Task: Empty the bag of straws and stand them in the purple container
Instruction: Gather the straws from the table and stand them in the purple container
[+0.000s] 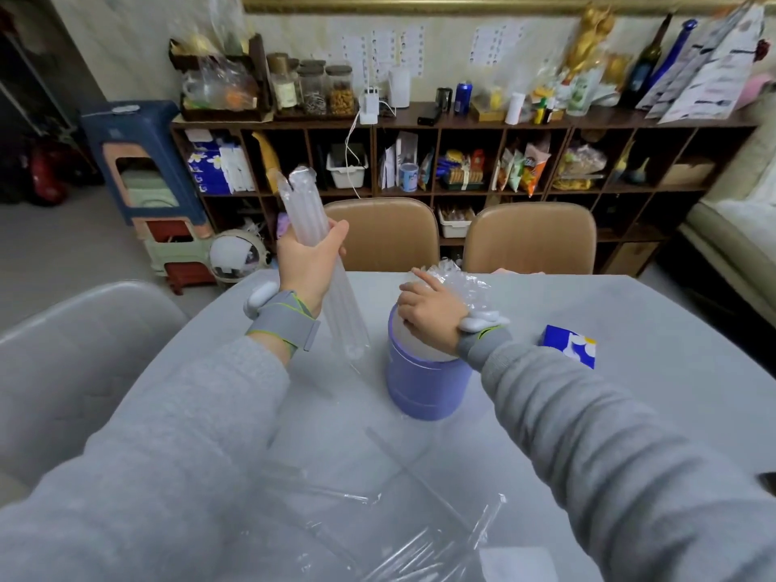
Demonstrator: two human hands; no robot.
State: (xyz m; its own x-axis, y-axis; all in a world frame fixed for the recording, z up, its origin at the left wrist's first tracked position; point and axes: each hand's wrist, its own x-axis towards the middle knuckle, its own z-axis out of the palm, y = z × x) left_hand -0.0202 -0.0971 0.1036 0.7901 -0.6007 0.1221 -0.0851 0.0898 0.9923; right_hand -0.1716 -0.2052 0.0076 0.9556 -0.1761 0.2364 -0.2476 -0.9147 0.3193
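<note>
Our left hand [310, 262] is closed around a bundle of clear straws [323, 262], held upright just left of the purple container [424, 380]. Our right hand [428, 304] rests on the rim, fingers curled on straws already standing inside. We should tip the bundle in beside those, steadying the container. The crumpled bag [420, 535] lies near us; a blue tissue pack [569, 344] sits clear.
</note>
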